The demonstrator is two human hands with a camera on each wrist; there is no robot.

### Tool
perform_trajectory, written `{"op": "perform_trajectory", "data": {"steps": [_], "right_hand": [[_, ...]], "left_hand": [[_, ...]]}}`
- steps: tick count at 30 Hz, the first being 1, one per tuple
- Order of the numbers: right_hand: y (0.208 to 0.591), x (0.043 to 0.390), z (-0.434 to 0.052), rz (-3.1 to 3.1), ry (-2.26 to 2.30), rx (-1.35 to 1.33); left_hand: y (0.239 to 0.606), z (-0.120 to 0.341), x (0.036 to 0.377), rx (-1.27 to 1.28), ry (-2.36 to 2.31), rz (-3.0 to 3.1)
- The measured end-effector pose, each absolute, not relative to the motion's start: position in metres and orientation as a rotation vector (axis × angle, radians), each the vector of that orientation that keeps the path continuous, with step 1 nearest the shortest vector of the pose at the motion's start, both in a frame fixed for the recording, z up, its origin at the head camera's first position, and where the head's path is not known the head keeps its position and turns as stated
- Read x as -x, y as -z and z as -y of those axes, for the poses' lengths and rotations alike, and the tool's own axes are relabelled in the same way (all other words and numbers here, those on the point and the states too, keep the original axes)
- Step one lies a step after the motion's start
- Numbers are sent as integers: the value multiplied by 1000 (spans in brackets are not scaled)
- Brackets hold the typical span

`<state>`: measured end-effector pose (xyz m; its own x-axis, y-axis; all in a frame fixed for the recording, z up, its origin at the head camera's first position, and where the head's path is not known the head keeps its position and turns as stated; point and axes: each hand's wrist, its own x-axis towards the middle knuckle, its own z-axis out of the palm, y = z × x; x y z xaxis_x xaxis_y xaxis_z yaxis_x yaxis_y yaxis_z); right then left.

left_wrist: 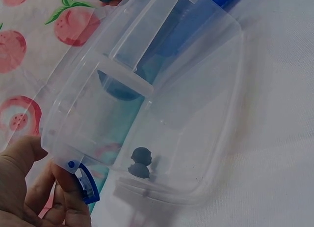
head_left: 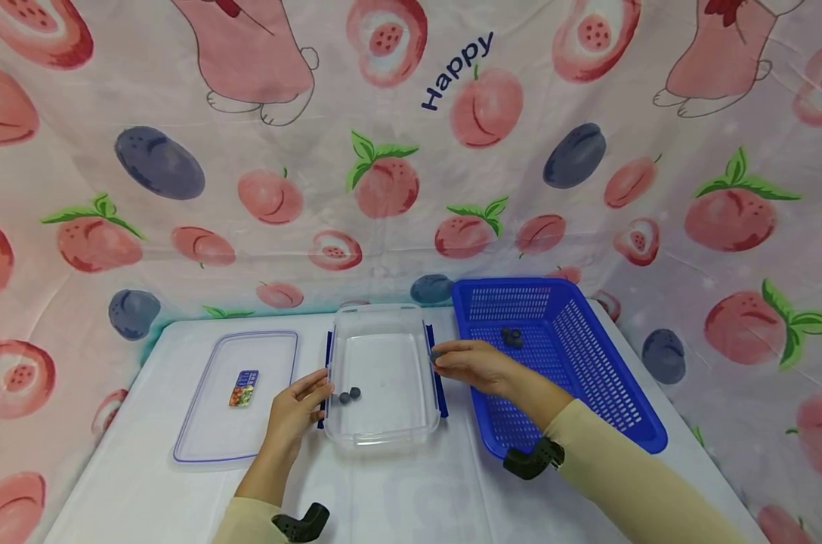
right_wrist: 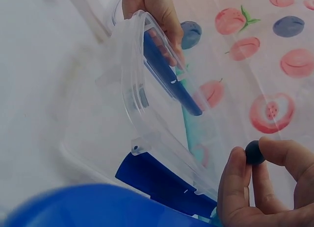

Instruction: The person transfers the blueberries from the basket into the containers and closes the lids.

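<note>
A clear plastic container (head_left: 385, 378) with blue side latches stands on the table, and two blueberries (head_left: 350, 394) lie inside it near its left wall. My left hand (head_left: 297, 408) grips the container's left rim, thumb on the rim and fingers by the blue latch (left_wrist: 86, 184). Over the container's right rim, my right hand (head_left: 475, 365) pinches another dark, round blueberry (right_wrist: 254, 153) between thumb and fingertips. Several more blueberries (head_left: 511, 337) sit in the blue basket (head_left: 611, 370), to the right of the container.
Left of the container, a clear lid (head_left: 200, 423) with a blue edge lies flat, bearing a colourful label (head_left: 244, 388). The basket's tall walls rise under my right forearm. A fruit-patterned curtain (head_left: 384, 279) hangs behind the white table (head_left: 397, 499).
</note>
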<state>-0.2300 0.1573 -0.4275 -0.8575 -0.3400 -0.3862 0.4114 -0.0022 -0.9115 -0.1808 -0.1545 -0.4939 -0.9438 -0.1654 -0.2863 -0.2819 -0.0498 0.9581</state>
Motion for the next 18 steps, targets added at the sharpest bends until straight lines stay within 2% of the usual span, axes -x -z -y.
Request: {"op": "perform_trajectory", "data": {"steps": [18], "right_hand": [[430, 241, -136, -1783, 1874, -98]], "left_hand": [[495, 154, 181, 511, -2156, -2105]]}}
